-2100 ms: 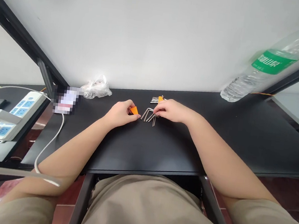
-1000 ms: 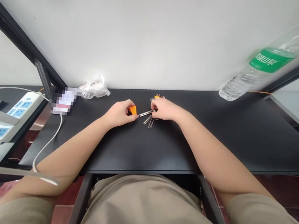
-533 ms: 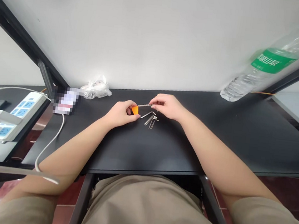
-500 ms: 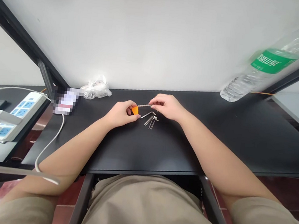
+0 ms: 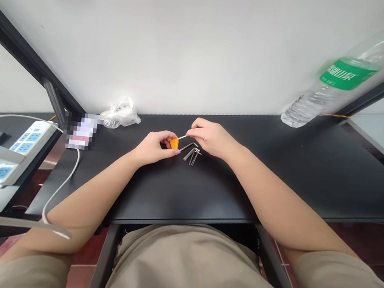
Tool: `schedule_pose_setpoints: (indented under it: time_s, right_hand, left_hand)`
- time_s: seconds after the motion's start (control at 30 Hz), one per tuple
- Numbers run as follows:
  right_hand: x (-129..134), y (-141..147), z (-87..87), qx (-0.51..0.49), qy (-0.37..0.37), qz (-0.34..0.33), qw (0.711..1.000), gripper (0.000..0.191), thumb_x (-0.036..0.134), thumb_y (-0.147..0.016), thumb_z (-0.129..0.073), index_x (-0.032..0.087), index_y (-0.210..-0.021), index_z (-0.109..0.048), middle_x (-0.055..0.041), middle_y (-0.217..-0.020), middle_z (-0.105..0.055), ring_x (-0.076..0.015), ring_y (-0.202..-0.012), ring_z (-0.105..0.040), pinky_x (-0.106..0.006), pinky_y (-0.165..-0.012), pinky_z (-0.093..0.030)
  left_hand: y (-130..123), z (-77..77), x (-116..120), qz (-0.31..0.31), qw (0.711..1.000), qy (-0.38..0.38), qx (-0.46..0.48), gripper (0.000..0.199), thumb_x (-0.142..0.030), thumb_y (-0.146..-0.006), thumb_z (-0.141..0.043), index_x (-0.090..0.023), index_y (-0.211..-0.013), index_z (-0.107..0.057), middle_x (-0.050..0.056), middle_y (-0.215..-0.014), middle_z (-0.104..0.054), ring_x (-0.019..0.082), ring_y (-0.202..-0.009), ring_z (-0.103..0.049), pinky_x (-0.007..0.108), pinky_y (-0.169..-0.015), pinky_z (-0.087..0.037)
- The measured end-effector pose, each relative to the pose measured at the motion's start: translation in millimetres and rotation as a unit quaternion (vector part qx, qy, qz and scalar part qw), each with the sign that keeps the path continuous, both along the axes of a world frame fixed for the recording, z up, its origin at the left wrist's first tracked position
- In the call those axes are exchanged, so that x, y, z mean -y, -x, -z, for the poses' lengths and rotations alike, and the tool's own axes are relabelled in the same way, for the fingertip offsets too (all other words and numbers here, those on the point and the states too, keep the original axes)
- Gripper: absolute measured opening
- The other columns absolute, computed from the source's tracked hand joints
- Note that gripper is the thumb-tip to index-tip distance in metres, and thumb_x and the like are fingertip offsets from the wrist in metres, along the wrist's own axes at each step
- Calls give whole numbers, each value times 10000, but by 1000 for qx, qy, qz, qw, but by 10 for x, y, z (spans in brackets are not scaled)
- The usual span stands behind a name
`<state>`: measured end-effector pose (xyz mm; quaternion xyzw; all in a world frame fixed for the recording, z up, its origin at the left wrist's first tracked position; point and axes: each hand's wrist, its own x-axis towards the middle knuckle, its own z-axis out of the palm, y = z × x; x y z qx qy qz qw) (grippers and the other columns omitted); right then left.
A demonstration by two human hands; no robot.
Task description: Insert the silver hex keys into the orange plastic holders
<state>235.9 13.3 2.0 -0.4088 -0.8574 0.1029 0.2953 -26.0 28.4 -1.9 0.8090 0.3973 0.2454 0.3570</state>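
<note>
Here the left hand [image 5: 158, 148] covers part of the orange holder [image 5: 174, 144], the right hand [image 5: 211, 138] masks one end of the metal key [image 5: 182, 137], pixel blocks smother the pale item [image 5: 84, 131], and the bottle [image 5: 348, 75] blurs towards its top

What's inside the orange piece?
A metal rod in the right hand meets the edge of the orange piece; whether its tip goes inside can't be told. The left hand covers part of it, so anything else inside is hidden.
</note>
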Motion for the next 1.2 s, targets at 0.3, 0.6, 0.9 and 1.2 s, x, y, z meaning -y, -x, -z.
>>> schedule_pose_setpoints:
  time_s: [0.3, 0.6, 0.9, 1.2]
  right_hand:
    - [-41, 82, 105, -26, 42, 5, 999, 259, 184, -932, -564, 222, -1149, -700, -91, -1214, -630, -210, -861, -606, -370, -805, -484]
    - [-284, -164, 221, 155, 143, 94, 973, 109, 127, -791, -683, 217, -852, -673, -87, -1007, -660, -251, -928, -602, -336, -719, -425]
    - [-126, -134, 66, -81, 145, 41, 985, 107, 254, -888, -627, 228, -954, -706, -25, -920, -671, -170, -749, -591, -316, -693, -469]
    - [10, 16, -55, -146, 47, 11, 988, 137, 270, -950, -618, 223, -932, -745, -58, -974, -696, -179, -738, -598, -340, -689, -477]
  left_hand:
    - [-5, 61, -28, -4, 999, -9, 33, 502, -469, -802, -806, -200, -1209, -688, 54, -1066, -749, 204, -933, -697, 377, -913, -580]
    - [36, 163, -104, -14, 999, -30, 28, 457, -358, -778, -801, -228, -1178, -621, 55, -1114, -743, 218, -1025, -708, 428, -1027, -565]
    - [45, 142, -90, -25, 998, -50, 27, 446, -361, -790, -785, -232, -1169, -589, 42, -1095, -737, 202, -994, -696, 413, -997, -567]
    - [36, 113, -67, -47, 998, -42, 19, 467, -405, -785, -794, -220, -1177, -620, 34, -994, -733, 151, -776, -639, 325, -773, -585]
